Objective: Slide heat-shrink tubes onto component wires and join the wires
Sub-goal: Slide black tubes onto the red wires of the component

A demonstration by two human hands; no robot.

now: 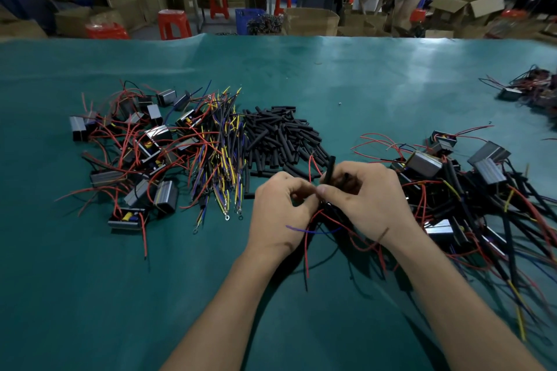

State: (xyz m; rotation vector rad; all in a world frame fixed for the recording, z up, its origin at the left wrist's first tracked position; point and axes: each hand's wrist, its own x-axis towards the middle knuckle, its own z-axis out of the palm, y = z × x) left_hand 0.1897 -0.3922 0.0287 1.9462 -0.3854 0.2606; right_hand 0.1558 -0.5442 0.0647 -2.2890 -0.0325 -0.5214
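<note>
hands: left hand (281,208) and right hand (366,199) met just nearer the camera than the heat-shrink tube pile (280,141), fingers curled
left hand: pinched thin wire ends at the meeting point; which wire could not be told
right hand: fingers closed round a black heat-shrink tube (330,169) that stuck up past the knuckles, red wire (313,164) beside it
step: judged mid-sleeving or joining on one unit; component body hidden under the hands
done: heap of sleeved components (470,190) right of the tube pile, black tubes on their leads, looked finished
left: unsleeved components (135,144) left of the tube pile, many; loose ring-terminal wires (220,153) between them and the tubes; roughly half done, a guess
surface: green table mat (301,75), creased at far edge
room: workshop beyond the tube pile, red stools (173,24), cardboard boxes (312,21), people standing at far benches
</note>
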